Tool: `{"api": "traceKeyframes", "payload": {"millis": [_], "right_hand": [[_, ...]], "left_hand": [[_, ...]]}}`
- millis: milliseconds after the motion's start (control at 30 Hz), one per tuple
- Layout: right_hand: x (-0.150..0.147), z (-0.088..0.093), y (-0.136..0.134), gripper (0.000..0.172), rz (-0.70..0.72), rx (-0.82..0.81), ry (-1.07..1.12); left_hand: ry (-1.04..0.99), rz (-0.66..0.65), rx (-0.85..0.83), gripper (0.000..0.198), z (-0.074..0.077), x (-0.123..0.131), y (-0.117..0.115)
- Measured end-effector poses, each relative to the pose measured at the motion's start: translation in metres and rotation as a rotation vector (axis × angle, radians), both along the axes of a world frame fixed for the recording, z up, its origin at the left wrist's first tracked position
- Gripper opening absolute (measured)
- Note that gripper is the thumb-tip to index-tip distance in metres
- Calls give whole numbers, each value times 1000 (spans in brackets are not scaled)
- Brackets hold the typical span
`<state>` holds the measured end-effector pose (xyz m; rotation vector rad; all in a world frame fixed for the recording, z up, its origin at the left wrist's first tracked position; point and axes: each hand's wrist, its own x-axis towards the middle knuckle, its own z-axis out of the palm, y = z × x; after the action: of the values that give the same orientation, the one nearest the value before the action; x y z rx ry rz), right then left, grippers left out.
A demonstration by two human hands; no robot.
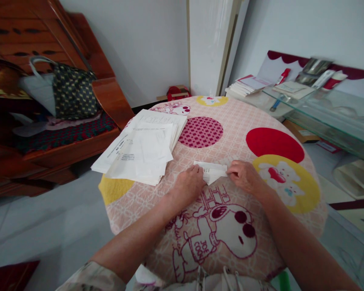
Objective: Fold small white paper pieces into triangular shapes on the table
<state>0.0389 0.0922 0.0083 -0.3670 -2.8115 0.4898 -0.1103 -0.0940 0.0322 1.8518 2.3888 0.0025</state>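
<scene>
A small folded piece of white paper (pixel 214 170), with a little print on it, lies on the patterned tablecloth (pixel 236 117) between my hands. My left hand (pixel 190 182) rests on the paper's left end, its fingers curled and pressed together there. At the right end, my right hand (pixel 245 176) pinches the paper's edge between thumb and bent fingers. The paper's lower edge slants to a point. Up and to the left of my left hand sits a stack of printed white sheets (pixel 151 147), spread unevenly.
Beyond the table's right side stands a glass-topped shelf (pixel 330 109) with metal bowls, a red bottle (pixel 282 76) and papers. On the left is a wooden bench (pixel 106 93) holding a dark patterned bag (pixel 74 93). A red object (pixel 178 93) sits on the floor behind the table.
</scene>
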Motion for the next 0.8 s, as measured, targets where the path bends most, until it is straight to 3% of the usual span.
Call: {"api": "traceKeyframes", "payload": {"millis": [100, 167, 233, 333, 567, 667, 800], "right_hand": [[-1, 1, -2, 25, 30, -24, 236], [-4, 1, -8, 35, 117, -42, 305], [-7, 0, -16, 47, 215, -62, 241], [-10, -3, -26, 44, 274, -12, 119], [-17, -14, -30, 23, 230, 124, 141], [-22, -18, -29, 23, 173, 61, 233], [-24, -11, -29, 21, 74, -141, 335]], "left_hand": [[-13, -16, 32, 30, 0, -3, -1], [-23, -19, 56, 29, -1, -6, -2], [-31, -7, 81, 30, -3, -8, -3], [-18, -1, 121, 30, -7, -11, -4], [19, -22, 217, 18, -15, -22, 2], [-57, -33, 261, 19, -15, -27, 7], [-291, 25, 326, 18, -11, -31, 12]]}}
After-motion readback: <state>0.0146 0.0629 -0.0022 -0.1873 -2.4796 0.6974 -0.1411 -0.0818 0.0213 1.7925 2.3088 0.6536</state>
